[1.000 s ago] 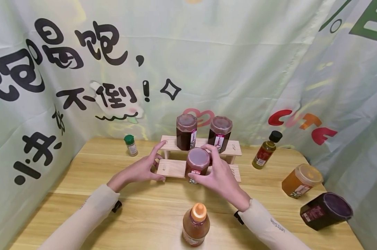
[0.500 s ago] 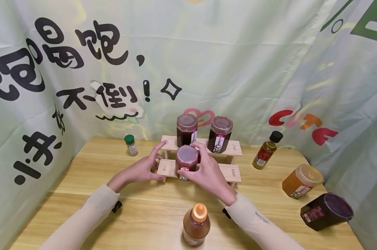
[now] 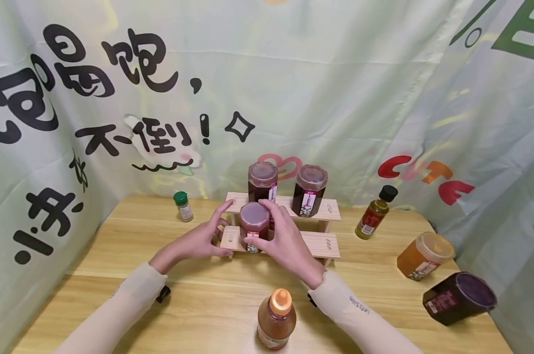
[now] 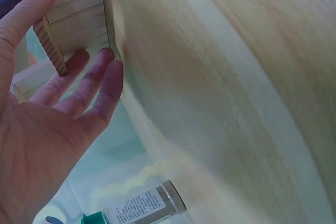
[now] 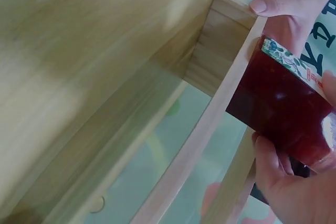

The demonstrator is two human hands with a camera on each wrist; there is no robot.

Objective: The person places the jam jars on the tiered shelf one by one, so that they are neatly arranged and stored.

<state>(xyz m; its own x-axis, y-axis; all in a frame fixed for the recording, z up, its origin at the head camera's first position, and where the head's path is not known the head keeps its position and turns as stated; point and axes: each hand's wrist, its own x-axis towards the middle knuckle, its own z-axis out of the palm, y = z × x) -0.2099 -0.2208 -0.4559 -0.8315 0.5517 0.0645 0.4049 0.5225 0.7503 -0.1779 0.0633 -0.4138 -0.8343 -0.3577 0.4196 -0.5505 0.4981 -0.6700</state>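
My right hand grips a dark red jar with a pale translucent lid, thumb in front and fingers round its far side. The jar is upright on the left part of the lower tier of a two-step wooden rack; in the right wrist view the jar's base is right at the shelf edge. My left hand holds the rack's left end, its thumb at the lower tier's front corner and forefinger up by the upper tier. Two similar dark jars, left and right, stand on the upper tier.
A squeeze bottle with an orange cap stands at the front. A green-capped shaker is left of the rack. To the right are a black-capped oil bottle, an amber jar and a dark purple jar. A printed curtain hangs behind.
My right hand has moved the dark red jar leftward along the lower tier, from its middle toward its left end. The left hand has stayed at the rack's end.
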